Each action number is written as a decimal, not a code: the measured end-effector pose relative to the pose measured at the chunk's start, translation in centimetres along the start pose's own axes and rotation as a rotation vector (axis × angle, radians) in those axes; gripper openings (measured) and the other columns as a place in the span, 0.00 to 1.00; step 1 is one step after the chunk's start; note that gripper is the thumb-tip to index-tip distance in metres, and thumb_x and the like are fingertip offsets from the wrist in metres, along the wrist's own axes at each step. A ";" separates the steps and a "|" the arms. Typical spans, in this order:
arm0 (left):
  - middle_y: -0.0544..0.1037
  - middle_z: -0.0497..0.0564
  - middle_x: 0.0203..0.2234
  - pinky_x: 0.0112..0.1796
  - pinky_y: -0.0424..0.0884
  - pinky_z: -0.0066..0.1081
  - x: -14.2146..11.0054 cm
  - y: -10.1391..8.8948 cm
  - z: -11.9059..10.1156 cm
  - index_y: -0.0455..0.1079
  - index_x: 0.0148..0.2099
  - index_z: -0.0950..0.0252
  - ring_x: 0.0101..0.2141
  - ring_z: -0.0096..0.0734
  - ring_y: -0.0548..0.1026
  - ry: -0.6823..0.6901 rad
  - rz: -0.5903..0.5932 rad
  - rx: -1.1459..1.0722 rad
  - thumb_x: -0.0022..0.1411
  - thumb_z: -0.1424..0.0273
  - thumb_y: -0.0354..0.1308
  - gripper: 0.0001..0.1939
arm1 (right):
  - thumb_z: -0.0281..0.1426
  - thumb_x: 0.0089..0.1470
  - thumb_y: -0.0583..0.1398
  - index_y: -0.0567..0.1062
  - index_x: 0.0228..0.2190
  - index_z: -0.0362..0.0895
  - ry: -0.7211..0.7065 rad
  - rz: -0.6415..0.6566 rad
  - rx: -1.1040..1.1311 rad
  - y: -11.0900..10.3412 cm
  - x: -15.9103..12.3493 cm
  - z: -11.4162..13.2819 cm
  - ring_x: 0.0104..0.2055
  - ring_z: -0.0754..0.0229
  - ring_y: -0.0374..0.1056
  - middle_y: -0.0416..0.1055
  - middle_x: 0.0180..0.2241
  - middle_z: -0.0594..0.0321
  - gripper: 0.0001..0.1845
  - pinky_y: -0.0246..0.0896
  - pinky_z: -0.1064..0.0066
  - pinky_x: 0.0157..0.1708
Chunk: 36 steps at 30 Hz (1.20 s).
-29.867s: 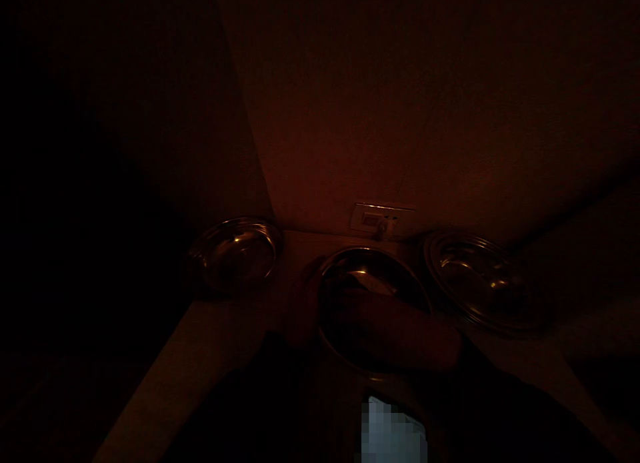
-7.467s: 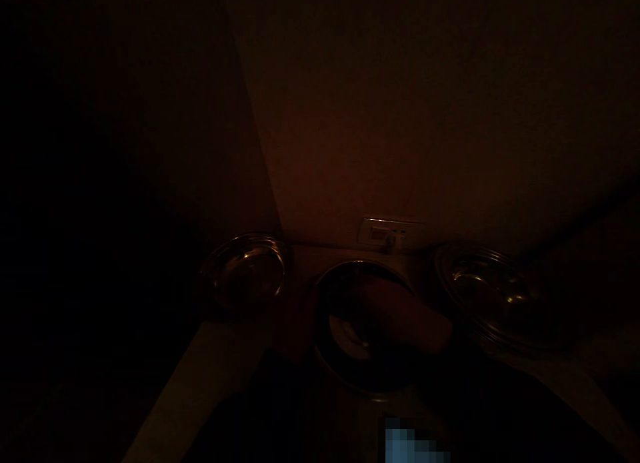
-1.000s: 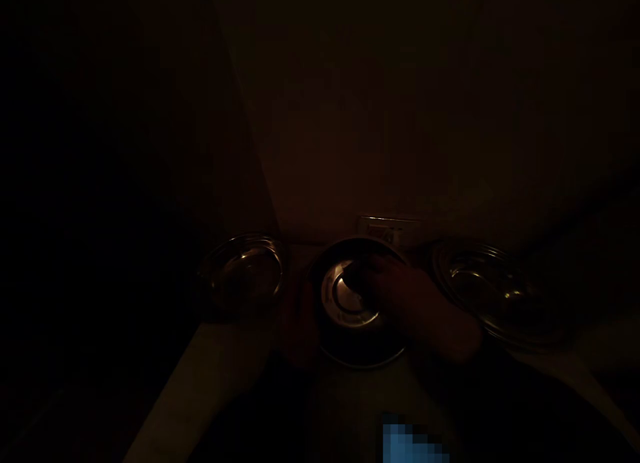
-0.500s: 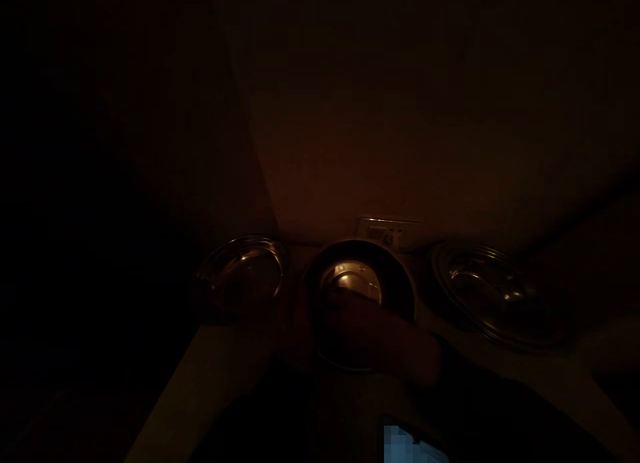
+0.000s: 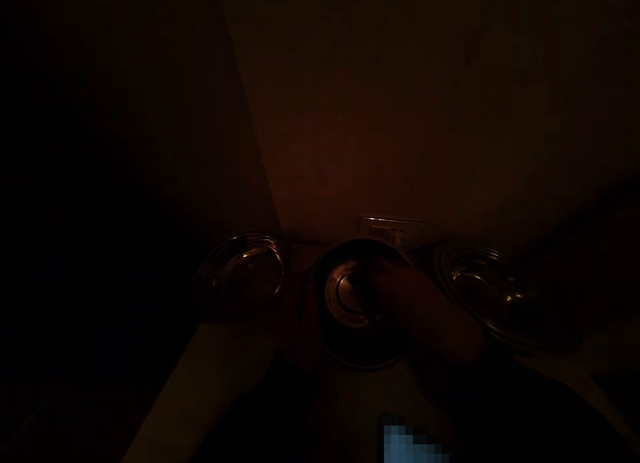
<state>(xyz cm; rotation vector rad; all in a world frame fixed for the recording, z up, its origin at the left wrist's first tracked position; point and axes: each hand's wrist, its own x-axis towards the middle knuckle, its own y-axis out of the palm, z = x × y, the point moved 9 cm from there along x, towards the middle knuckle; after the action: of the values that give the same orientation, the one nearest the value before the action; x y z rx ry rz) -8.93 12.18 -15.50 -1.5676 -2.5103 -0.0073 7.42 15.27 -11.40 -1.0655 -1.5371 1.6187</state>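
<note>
The picture is very dark. In the middle of the head view stands a round, dark-walled metal bowl (image 5: 367,359) with a shiny round patch (image 5: 345,296) at its bottom. My left hand (image 5: 306,329) is against the bowl's left side and appears to grip it, though its fingers are barely visible. Reaching in from the right, my right hand (image 5: 383,286) is inside the bowl over the right part of the bright patch. Its fingers are lost in shadow, and whether they hold anything is hidden.
A shiny metal dish (image 5: 245,276) lies left of the bowl, and a wider metal dish (image 5: 493,293) lies to the right. Behind the bowl, a socket plate (image 5: 390,229) sits low on the wall (image 5: 380,129). The pale surface (image 5: 180,389) ends at a slanting left edge. A bluish blurred patch (image 5: 407,446) glows in front.
My right hand has swung from the bowl's left and near part to its upper right, baring the left of the bright patch. The bowl and my left hand have shifted slightly right.
</note>
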 end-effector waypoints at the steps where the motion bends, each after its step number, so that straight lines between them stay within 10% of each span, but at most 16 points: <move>1: 0.77 0.57 0.50 0.56 0.64 0.38 0.0 -0.1 0.2 0.74 0.50 0.65 0.55 0.42 0.70 -0.005 -0.006 0.003 0.64 0.62 0.48 0.19 | 0.21 0.57 0.53 0.76 0.41 0.43 -0.061 0.047 0.044 0.5 -0.3 0.4 0.41 0.51 0.71 0.72 0.43 0.51 0.15 0.66 0.65 0.34; 6: 0.74 0.57 0.54 0.57 0.63 0.38 0.0 -0.5 1.8 0.72 0.53 0.64 0.56 0.43 0.69 -0.117 -0.066 -0.013 0.63 0.61 0.51 0.20 | 0.22 0.56 0.55 0.77 0.40 0.44 -0.371 0.096 0.319 2.1 -1.6 4.6 0.44 0.57 0.71 0.73 0.44 0.56 0.14 0.64 0.67 0.43; 12: 0.73 0.55 0.55 0.57 0.63 0.35 0.1 -0.1 1.8 0.71 0.55 0.63 0.57 0.41 0.68 -0.111 -0.015 -0.006 0.65 0.61 0.49 0.21 | 0.22 0.57 0.55 0.75 0.44 0.42 -0.353 -0.130 0.405 1.4 0.2 6.5 0.49 0.57 0.66 0.70 0.48 0.53 0.14 0.62 0.66 0.48; 20: 0.69 0.58 0.58 0.59 0.59 0.39 0.1 -0.1 0.8 0.69 0.56 0.66 0.60 0.43 0.64 -0.102 -0.006 0.038 0.66 0.61 0.47 0.23 | 0.20 0.56 0.55 0.73 0.48 0.41 -0.062 -0.247 0.208 -0.3 1.5 1.1 0.52 0.51 0.65 0.68 0.51 0.49 0.19 0.63 0.59 0.50; 36: 0.74 0.55 0.54 0.58 0.60 0.42 1.1 -0.1 3.4 0.71 0.54 0.62 0.57 0.44 0.68 -0.191 0.004 0.025 0.66 0.60 0.47 0.21 | 0.33 0.59 0.55 0.73 0.51 0.46 -0.146 -0.491 0.657 -6.9 -1.6 -3.2 0.52 0.50 0.70 0.73 0.51 0.58 0.18 0.64 0.56 0.53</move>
<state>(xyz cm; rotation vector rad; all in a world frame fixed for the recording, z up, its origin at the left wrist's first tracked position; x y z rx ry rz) -10.02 13.44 -18.62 -1.6348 -2.6376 0.1823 10.48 15.94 -4.28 -0.1990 -1.0956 1.6751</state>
